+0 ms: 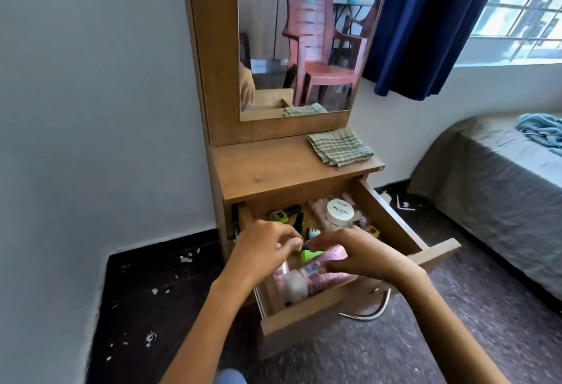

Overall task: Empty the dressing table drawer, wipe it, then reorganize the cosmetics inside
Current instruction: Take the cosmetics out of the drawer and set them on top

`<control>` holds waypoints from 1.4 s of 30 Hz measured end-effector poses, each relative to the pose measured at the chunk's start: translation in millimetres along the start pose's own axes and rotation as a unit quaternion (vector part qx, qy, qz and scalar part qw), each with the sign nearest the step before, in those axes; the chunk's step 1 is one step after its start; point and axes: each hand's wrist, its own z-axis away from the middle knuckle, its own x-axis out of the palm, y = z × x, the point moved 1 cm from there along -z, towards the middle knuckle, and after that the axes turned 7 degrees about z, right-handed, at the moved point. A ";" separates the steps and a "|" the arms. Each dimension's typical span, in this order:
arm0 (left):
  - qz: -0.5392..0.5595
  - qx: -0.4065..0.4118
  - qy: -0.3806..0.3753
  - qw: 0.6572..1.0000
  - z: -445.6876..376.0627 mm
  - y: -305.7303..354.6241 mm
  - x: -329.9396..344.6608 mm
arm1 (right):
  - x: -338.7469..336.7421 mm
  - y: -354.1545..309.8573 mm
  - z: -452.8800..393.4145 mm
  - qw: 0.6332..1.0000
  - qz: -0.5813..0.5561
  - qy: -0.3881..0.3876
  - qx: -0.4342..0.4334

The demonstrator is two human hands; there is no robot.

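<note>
One drawer (392,219) is pulled open below the surface (273,167), which carries one folded cloth (340,146). Two hands reach inside — left hand (261,250) pinching something small, unidentifiable; right hand (359,253) gripping one pink bottle (322,277), lying flat, cap toward the drawer's near-left corner.

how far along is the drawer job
Early. Done: the drawer is pulled open. In hand: both hands, left hand and right hand, reach among the cosmetics, right on a pink bottle. Left: emptying, wiping with the folded cloth on top, reorganizing.
</note>
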 end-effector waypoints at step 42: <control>0.082 0.150 0.106 0.980 -54.9 -13.7 -19.8 | -14.0 -31.2 -20.0 0.873 0.075 0.482 0.011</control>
